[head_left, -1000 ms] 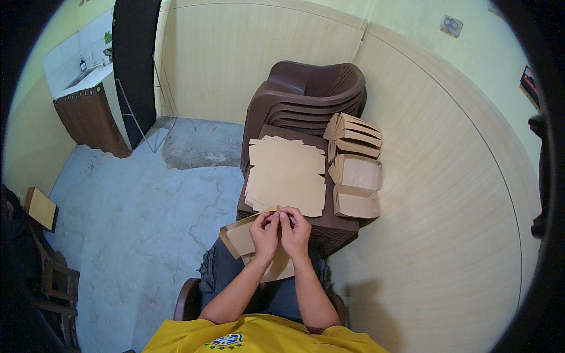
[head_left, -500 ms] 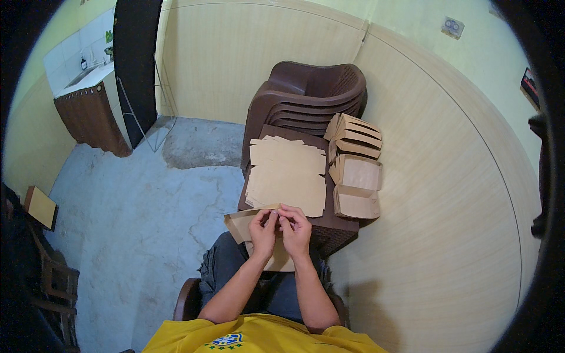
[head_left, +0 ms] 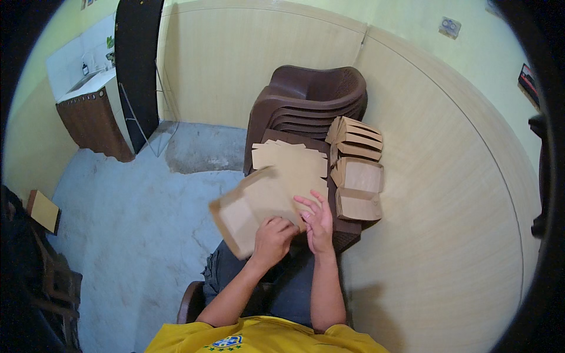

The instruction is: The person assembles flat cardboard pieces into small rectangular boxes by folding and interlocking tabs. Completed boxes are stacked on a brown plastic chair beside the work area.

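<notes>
A brown cardboard box [head_left: 232, 217], partly folded with raised sides, is tilted above my lap, slightly blurred. My left hand [head_left: 273, 240] is closed on its near right edge, fingers curled over the board. At the box's right corner is my right hand [head_left: 318, 223], fingers stretched out and apart, the thumb side close to the edge. Whether it touches the board is hard to tell. Behind the box lies a stack of flat cardboard blanks [head_left: 291, 157], notched along the edges, its near left part covered by the box.
The blanks rest on a brown plastic seat [head_left: 281, 136] with stacked brown chairs [head_left: 312, 88] behind. To the right stand folded cardboard boxes [head_left: 359, 203] and a row of nested ones [head_left: 360, 138], beside a wood-panelled wall [head_left: 435, 194]. A sink counter [head_left: 88, 82] is far left.
The cardboard piece has swung up and leftward, showing its inside with sides raised. My hands, pinching together at its edge before, have come apart; the right one's fingers have spread.
</notes>
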Demonstrator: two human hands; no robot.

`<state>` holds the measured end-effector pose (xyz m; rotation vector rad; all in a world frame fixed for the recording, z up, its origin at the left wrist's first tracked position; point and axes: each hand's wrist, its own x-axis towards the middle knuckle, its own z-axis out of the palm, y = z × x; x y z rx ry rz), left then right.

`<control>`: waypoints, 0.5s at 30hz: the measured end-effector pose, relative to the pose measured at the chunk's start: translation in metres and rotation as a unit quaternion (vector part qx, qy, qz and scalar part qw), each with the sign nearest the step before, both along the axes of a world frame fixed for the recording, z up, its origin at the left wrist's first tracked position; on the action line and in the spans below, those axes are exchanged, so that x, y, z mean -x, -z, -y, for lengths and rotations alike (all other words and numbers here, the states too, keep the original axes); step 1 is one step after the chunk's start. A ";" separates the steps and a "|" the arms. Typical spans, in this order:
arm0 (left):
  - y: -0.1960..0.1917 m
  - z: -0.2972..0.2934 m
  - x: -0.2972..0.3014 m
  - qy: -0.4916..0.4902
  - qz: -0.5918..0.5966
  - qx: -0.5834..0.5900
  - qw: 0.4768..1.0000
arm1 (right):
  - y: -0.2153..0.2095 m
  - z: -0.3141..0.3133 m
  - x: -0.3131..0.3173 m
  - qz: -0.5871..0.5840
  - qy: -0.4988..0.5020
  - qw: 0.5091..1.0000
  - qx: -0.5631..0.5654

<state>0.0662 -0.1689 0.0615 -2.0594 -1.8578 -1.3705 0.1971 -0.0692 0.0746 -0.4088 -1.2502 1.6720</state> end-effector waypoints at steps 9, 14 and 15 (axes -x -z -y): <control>-0.012 0.006 0.013 0.099 -0.151 0.112 0.977 | -0.022 -0.013 -0.011 0.119 0.288 0.942 -0.121; -0.001 0.000 0.026 0.154 -0.112 0.196 0.962 | -0.011 -0.020 -0.013 0.121 0.305 0.932 -0.152; 0.001 -0.001 0.030 0.189 -0.050 0.221 0.955 | -0.008 -0.020 -0.013 0.160 0.314 0.917 -0.189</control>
